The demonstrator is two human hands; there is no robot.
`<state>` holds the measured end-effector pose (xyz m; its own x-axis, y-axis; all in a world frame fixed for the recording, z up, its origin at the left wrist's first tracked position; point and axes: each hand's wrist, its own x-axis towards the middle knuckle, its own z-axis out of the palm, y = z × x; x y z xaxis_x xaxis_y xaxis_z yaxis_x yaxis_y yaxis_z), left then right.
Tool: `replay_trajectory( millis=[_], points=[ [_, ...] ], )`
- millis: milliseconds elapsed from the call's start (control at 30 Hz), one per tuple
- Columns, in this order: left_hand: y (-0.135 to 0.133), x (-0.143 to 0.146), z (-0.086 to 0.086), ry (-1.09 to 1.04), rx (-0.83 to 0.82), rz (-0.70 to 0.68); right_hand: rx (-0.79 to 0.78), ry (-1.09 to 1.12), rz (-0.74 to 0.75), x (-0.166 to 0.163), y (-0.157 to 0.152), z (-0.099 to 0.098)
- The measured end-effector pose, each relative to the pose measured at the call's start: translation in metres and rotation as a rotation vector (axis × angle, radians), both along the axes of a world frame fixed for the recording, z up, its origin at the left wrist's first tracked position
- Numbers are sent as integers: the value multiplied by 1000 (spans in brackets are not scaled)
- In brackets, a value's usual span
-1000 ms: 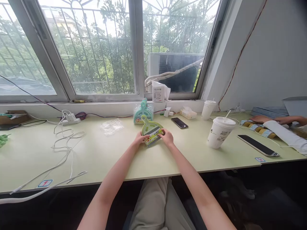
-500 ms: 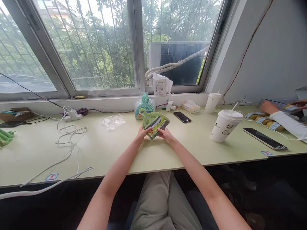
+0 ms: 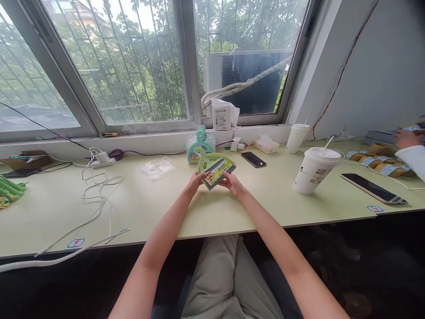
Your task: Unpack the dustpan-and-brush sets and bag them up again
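Observation:
A small light-green dustpan [image 3: 207,160] is held above the table, its handle pointing up and to the left. A yellow-green printed label and a dark grey bristle-like edge lie along its lower side. My left hand [image 3: 195,182] grips the lower left corner, with the thumb over the front. On the other side my right hand [image 3: 233,183] pinches the lower right edge, its fingers partly hidden behind. Just behind stands a stack of teal dustpans [image 3: 201,144] in clear plastic.
Crumpled clear plastic [image 3: 157,168] and loose white cables [image 3: 99,190] lie to the left. A phone [image 3: 254,159], tissue pack [image 3: 266,144], two cups, one nearer [image 3: 315,170], and a larger phone [image 3: 373,188] are rightward. A co-worker's hand [image 3: 407,138] is at far right, by yellow-brown bundles [image 3: 375,165].
The dustpan has tilted slightly, and my left thumb has shifted toward its left corner, showing more of the label. The co-worker's hand has moved away to the right.

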<state>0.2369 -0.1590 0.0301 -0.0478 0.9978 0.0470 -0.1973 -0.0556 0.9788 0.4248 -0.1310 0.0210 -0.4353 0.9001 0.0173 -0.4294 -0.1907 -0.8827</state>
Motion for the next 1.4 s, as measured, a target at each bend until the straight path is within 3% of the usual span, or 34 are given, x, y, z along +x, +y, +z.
replay_trajectory(
  millis=[167, 233, 267, 333, 400, 433, 533, 600, 733, 833, 1067, 1133, 1300, 1400],
  points=[
    [1, -12, 11, 150, 7, -83, 16, 14, -43, 1, 1, 0],
    [3, -25, 16, 257, 65, -28, 33, 22, -54, 1, 1, -1],
    [3, -34, 17, 349, 100, 79, 38, 19, -58, 1, 1, -1],
    [2, -58, 15, 633, 136, 419, 38, 0, -69, 2, -1, 0],
    [-1, -84, 8, 983, 52, 730, 36, -24, -69, 3, -2, 0],
    [-3, -96, 4, 1120, -34, 783, 38, -34, -63, 3, -2, 0],
    [-8, -119, -5, 1364, -264, 623, 42, -51, -44, 4, -3, 1],
    [-9, -124, -3, 1441, -307, 493, 28, -58, -52, 4, -3, 1],
    [-8, -115, 5, 1544, -334, 547, 5, -72, -62, 4, -2, 0],
    [-9, -104, 3, 1630, -280, 600, 5, -94, -34, 4, -1, -2],
    [-8, -92, -1, 1525, -185, 252, -3, -143, 7, 3, -1, -3],
    [-8, -89, 4, 1565, -182, 268, -4, -146, 23, 3, -1, -3],
    [-11, -83, 9, 1721, -129, 474, -24, -182, 50, 2, -2, -4],
    [-11, -81, 6, 1719, -165, 474, -25, -207, 59, 1, -4, -4]
  ],
)
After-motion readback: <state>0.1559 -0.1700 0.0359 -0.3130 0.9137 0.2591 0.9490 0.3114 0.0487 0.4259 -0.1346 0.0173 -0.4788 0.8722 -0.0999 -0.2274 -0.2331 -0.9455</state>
